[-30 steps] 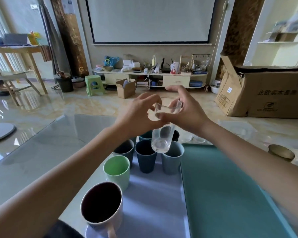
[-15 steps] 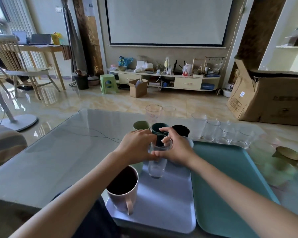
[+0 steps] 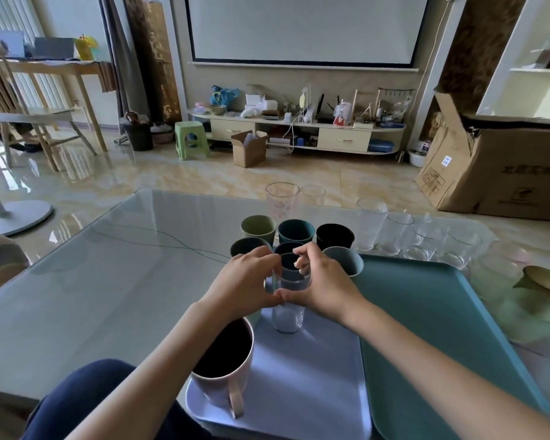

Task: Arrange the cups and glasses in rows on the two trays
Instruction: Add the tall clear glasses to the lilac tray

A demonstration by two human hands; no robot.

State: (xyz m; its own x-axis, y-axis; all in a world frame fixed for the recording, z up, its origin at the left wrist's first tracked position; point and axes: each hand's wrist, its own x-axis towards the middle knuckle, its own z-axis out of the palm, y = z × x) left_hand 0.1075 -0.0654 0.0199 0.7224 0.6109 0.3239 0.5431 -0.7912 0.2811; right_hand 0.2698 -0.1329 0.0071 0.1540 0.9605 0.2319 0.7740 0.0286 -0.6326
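Note:
A clear glass (image 3: 289, 312) stands upright on the lavender tray (image 3: 302, 385), in its middle. My left hand (image 3: 242, 284) and my right hand (image 3: 321, 281) both curl round its rim, thumbs meeting in front. Behind the glass stand several coloured cups in rows, among them an olive cup (image 3: 258, 228), a teal cup (image 3: 296, 231) and a black cup (image 3: 334, 236). A pink mug (image 3: 224, 373) sits at the tray's near left. The teal tray (image 3: 432, 328) lies to the right, bare.
Several clear glasses (image 3: 397, 233) stand in a row on the glass table (image 3: 92, 281) behind the teal tray. A tall glass (image 3: 281, 200) stands behind the cups. A shallow gold dish (image 3: 546, 279) lies at the far right.
Both hands have brought the clear glass down from above the cups onto the lavender tray, and my view has drawn back and tilted lower.

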